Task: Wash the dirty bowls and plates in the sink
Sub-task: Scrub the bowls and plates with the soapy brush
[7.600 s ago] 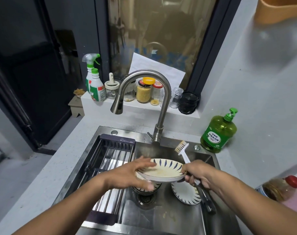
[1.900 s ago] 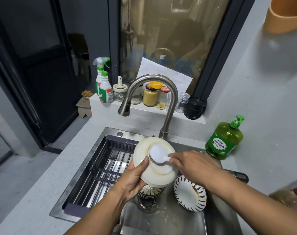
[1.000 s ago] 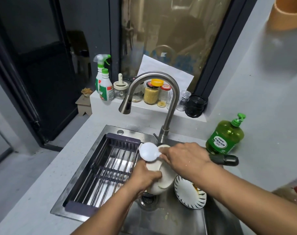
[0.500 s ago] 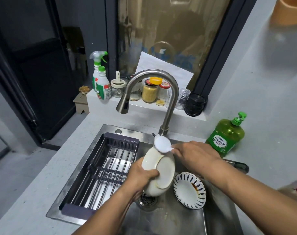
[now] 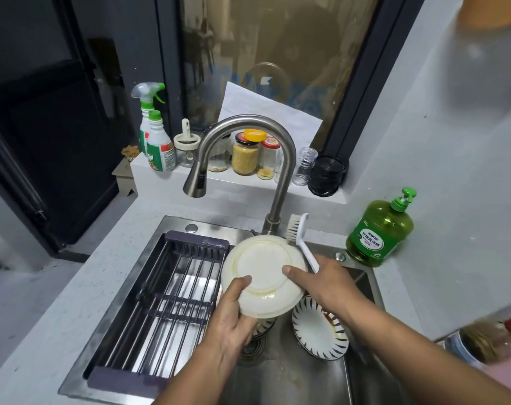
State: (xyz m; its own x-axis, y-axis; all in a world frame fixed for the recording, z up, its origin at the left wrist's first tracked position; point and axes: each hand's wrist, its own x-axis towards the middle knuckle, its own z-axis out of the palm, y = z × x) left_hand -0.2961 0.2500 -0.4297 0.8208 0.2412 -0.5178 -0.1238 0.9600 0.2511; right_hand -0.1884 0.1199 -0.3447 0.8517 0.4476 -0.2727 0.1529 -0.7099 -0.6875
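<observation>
Since 0.5 s ago, plate (image 5: 264,276) has turned underside-up over the sink (image 5: 295,375), left hand (image 5: 233,314) gripping its near-left rim, right hand (image 5: 321,283) gripping the brush (image 5: 299,241), thumb on the base, bristles at the far rim.

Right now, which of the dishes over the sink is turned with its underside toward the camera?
The plate gripped by both hands shows its plain underside and foot ring; the striped dish lying in the sink faces up.
</observation>
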